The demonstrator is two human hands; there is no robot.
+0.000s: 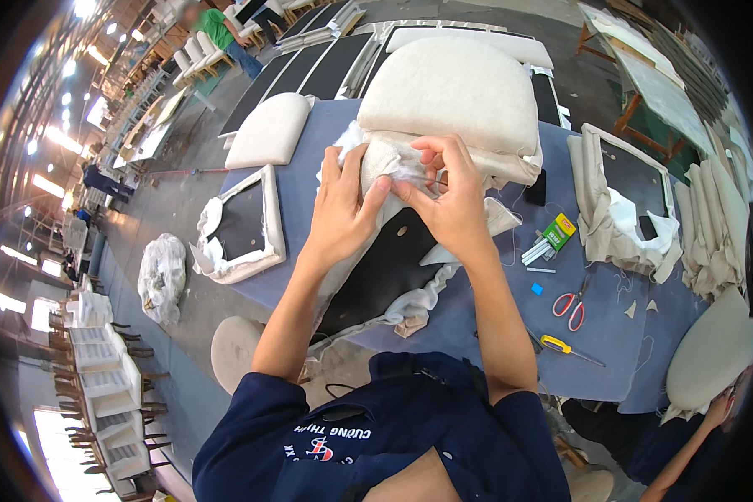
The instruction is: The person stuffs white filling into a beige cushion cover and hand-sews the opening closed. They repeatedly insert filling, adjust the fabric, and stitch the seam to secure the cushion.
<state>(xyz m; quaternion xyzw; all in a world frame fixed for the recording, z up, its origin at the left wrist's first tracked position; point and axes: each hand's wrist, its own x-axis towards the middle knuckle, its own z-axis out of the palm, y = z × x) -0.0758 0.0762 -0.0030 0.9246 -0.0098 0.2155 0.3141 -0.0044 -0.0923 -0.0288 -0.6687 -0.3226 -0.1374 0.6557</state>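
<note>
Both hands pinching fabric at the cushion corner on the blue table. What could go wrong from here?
1. The left hand and right hand gather loose cream fabric at one corner of the seat cushion; it may bunch or pucker there.
2. The cushion overhangs the blue table edge near the body; it might slide off.
3. Red scissors and a yellow utility knife lie by the right elbow; a sweep could knock them.

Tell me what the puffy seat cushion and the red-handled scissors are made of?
The seat cushion looks like soft padding under cream woven fabric: it bulges, and its loose edges wrinkle under the left hand and right hand. The scissors seem to have shiny metal blades and smooth red handles, probably plastic.
</note>
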